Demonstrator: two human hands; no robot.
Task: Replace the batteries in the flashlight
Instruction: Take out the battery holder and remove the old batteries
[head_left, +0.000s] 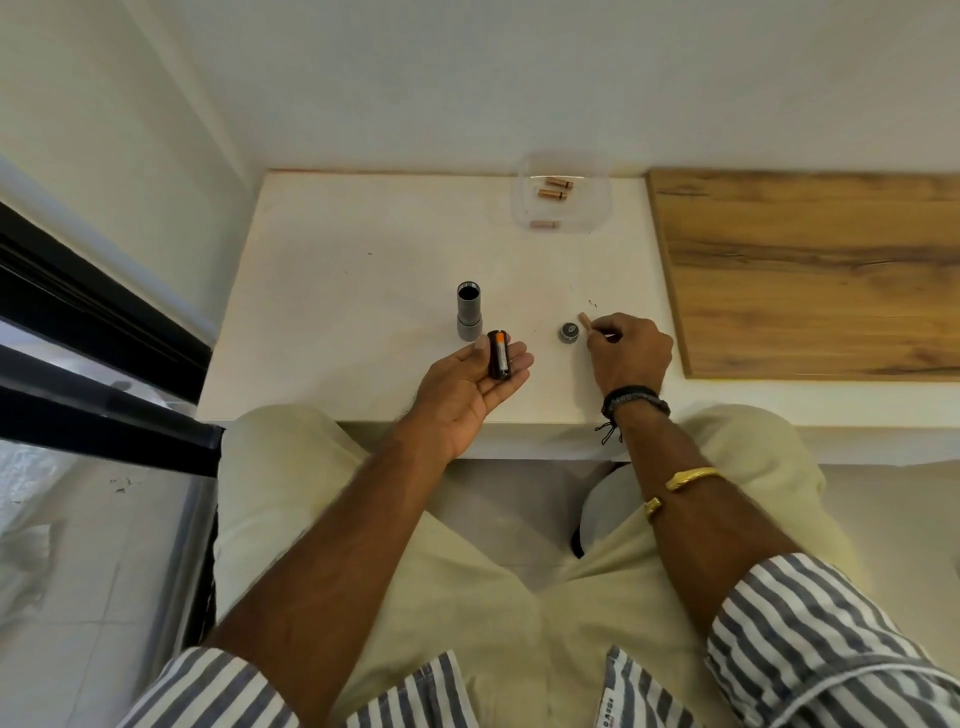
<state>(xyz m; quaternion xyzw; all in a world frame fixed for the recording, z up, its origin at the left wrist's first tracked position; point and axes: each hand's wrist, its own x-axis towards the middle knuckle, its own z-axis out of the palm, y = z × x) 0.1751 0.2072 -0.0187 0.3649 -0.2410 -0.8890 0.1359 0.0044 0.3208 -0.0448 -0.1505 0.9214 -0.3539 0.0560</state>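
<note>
Right of the flashlight (469, 312), pinching a battery (584, 319) in the right hand (628, 353), balancing the holder (498, 358) on the flat left hand (467, 395) (risking roll-off if tilting).

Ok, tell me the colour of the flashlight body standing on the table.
Grey flashlight body, best seen in the head view.

Wearing stripes
The person is wearing rolled blue-white striped sleeves (810, 623), cream trousers (291, 519), a black bracelet (635, 399) by the right hand (628, 353), and a gold bangle (691, 475).
</note>
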